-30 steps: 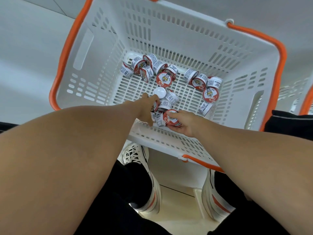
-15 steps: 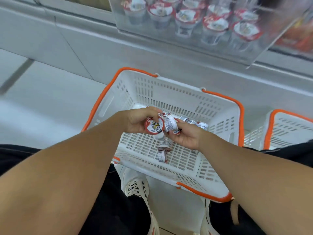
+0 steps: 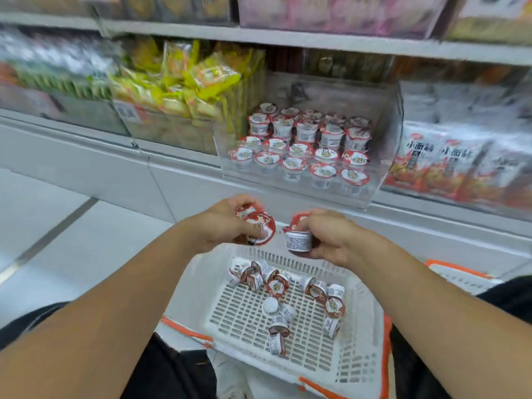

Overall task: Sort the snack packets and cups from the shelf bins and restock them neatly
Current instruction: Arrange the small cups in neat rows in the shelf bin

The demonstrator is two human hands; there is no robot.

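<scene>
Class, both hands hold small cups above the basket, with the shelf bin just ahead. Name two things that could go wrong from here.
1. The left hand seems to grip more than one cup; one could slip and fall.
2. The clear bin already holds tight rows of upright cups; adding the right hand's cup carelessly might topple them.

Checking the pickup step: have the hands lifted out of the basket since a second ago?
Yes. Both the left hand and right hand rose from the basket floor to above its far rim, each holding cups, toward the shelf bin.
</scene>
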